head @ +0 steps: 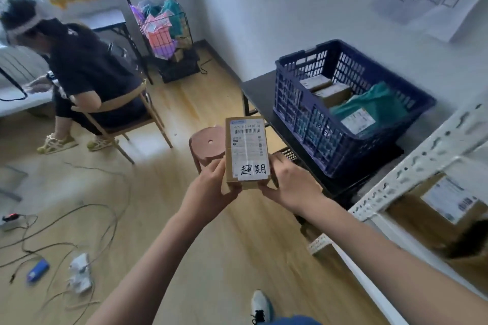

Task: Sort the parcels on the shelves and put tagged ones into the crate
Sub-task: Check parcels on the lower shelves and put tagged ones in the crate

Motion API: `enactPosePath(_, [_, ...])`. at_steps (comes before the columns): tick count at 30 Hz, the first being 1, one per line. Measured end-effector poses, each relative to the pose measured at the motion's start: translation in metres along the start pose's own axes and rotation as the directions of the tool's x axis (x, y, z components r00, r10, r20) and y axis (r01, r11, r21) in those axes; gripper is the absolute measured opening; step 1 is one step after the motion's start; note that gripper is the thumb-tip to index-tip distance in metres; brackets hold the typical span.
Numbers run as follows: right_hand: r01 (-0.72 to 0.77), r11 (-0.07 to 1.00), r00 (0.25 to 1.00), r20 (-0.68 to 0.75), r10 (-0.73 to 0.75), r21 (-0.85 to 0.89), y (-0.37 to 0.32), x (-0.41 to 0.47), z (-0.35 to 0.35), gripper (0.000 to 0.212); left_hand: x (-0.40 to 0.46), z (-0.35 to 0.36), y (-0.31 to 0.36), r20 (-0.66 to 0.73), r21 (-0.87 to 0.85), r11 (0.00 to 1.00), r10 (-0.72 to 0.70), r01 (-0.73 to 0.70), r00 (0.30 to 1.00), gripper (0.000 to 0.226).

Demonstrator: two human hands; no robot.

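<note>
a small cardboard parcel (247, 152) is held up in mid-air over the floor, roughly centre in the view, its printed shipping label facing up and a white handwritten tag (253, 169) stuck across its near end. the left hand (211, 187) cups the near-left corner, thumb on the side and fingers closed underneath; the right hand (289, 183) closes on the near-right edge in the same way, so both hands share the hold at the near end while the far end of the box sticks out unsupported.

the blue crate (351, 108) sits to the right and farther off on a dark table (260, 92), already holding a couple of brown boxes and a green mailer bag. the white metal shelf (412, 174) runs along the near right, with another labelled carton (443, 208) on it.

judging by its size and the easy two-hand pinch, the parcel is probably light. the cardboard looks stiff with square edges, so it should not sag or slip; a grip on the two long sides near the middle would balance it better than the present end hold. since it carries the tag, it likely belongs in the crate, where it could be set flat on the boxes already there.
</note>
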State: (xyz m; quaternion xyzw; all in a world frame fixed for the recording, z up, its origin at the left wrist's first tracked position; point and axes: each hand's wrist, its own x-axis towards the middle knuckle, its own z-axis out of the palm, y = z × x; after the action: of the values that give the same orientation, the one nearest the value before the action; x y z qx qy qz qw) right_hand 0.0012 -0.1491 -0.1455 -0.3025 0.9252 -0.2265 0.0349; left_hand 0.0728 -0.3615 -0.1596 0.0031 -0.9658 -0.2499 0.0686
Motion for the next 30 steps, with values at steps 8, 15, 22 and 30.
enactPosePath(8, [-0.214, 0.977, 0.964, -0.161, 0.211, 0.0, 0.057, 0.152, -0.029, 0.068, 0.218, 0.004, -0.042, 0.08, -0.025, 0.979, 0.203, -0.202, 0.976, 0.065])
enactPosePath(15, [-0.517, 0.829, 0.781, -0.28, 0.558, 0.212, 0.123, 0.249, -0.055, 0.065, 0.415, 0.042, -0.037, 0.257, -0.14, 0.868, 0.496, -0.476, 0.829, 0.074])
enactPosePath(22, [-0.684, 0.682, 0.61, -0.31, 0.729, 0.26, 0.211, 0.301, -0.074, 0.064, 0.54, 0.09, 0.012, 0.348, -0.217, 0.806, 0.591, -0.551, 0.728, 0.077])
enactPosePath(30, [-0.792, 0.539, 0.488, -0.232, 0.841, 0.286, 0.308, 0.336, -0.066, 0.06, 0.632, 0.181, 0.045, 0.522, -0.267, 0.789, 0.602, -0.554, 0.605, 0.069])
